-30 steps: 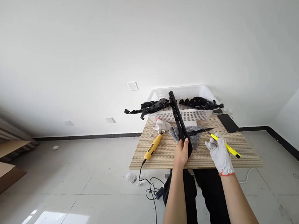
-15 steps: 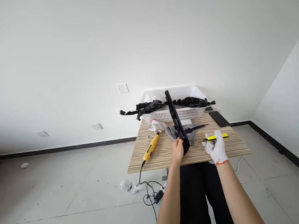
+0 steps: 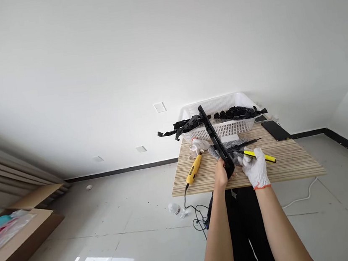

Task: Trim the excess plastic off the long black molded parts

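Observation:
My bare left hand (image 3: pixel 221 174) is closed round the near end of a long black plastic part (image 3: pixel 215 140), which slants up and away over the wooden table (image 3: pixel 292 162). My right hand (image 3: pixel 255 169), in a white knit glove, grips a yellow utility knife (image 3: pixel 259 156) whose blade end points at the part's lower end. A grey cloth (image 3: pixel 235 147) lies under the part, with a thin black strip (image 3: pixel 247 142) on it.
A white basket (image 3: pixel 224 127) of black plastic parts stands at the table's far edge. A yellow corded tool (image 3: pixel 194 169), a spare white glove (image 3: pixel 198 145) and a black phone (image 3: pixel 274 130) lie on the table. Cables, a bottle (image 3: pixel 174 209) and a cardboard box (image 3: pixel 19 238) are on the floor.
The view swung left and back right. My right hand brought the knife closer to the part's lower end. My left hand keeps its hold on the part.

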Available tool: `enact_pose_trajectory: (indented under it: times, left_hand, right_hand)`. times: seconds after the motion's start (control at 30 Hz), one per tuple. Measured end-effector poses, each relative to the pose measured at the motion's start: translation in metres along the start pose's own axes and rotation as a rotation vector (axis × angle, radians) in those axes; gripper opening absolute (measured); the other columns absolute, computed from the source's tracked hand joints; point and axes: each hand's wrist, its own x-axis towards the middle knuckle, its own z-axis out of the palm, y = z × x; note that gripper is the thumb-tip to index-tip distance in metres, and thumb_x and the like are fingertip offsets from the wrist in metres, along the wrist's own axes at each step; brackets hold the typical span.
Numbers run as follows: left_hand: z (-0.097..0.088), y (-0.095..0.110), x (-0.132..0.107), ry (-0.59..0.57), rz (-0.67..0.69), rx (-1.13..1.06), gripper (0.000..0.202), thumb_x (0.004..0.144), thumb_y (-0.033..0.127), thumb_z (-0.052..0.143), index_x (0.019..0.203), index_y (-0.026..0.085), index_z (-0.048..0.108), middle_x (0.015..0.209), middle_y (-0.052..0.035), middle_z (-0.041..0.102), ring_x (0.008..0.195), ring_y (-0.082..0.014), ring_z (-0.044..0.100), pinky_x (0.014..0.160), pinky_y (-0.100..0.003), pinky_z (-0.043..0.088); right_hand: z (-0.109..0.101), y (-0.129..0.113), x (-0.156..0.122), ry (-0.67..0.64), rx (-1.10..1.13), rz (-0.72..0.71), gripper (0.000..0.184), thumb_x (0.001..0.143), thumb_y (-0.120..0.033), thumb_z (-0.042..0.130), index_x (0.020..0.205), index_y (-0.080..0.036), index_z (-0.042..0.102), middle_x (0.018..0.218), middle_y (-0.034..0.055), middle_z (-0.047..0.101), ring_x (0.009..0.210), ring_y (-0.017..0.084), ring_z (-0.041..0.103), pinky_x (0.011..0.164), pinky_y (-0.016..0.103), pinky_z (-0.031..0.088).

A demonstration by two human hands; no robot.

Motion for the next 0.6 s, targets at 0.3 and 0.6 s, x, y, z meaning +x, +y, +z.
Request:
enact_pose_trajectory:
  times: [0.3, 0.6]
  left_hand:
    - [0.009, -0.002, 0.011, 0.121, 0.088, -0.104, 0.028, 0.085, 0.044, 0.063, 0.093, 0.018, 0.058, 0.084, -0.0064, 0.073, 0.071, -0.0190, 0.070, 0.066, -0.030, 0.055]
    - [0.020, 0.025, 0.011, 0.039, 0.056, -0.131, 0.042, 0.084, 0.053, 0.068, 0.102, 0.023, 0.045, 0.068, 0.0042, 0.064, 0.057, -0.0149, 0.063, 0.058, -0.027, 0.052]
  right_hand:
    - [-0.001, 0.009, 0.006, -0.079, -0.078, -0.005, 0.048, 0.072, -0.070, 0.073, 0.078, -0.024, 0.064, 0.048, -0.0098, 0.048, 0.044, 0.009, 0.045, 0.077, 0.036, 0.060]
    - [0.017, -0.024, 0.037, -0.068, -0.190, -0.022, 0.047, 0.084, -0.068, 0.062, 0.078, -0.022, 0.065, 0.042, -0.0109, 0.037, 0.036, 0.007, 0.034, 0.064, 0.035, 0.058]
